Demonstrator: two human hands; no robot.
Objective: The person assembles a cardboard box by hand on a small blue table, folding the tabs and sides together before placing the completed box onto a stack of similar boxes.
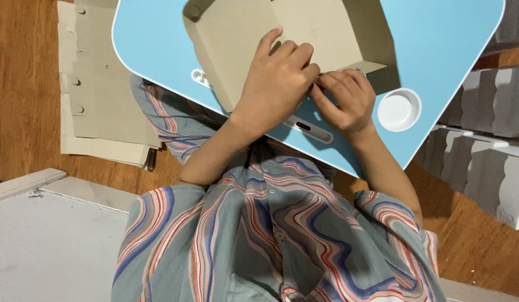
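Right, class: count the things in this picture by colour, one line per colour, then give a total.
Brown: 2, the cardboard box under both hands and the stack of flat cardboard on the floor.
Light blue: 1, the table.
Grey: 1, the foam blocks, taken as one group.
Total: 4

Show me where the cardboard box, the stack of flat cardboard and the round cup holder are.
cardboard box [237, 39], head view, on its inner floor panel.
stack of flat cardboard [103, 106], head view, on the top sheet.
round cup holder [399, 109], head view, on the white recess in the blue table.
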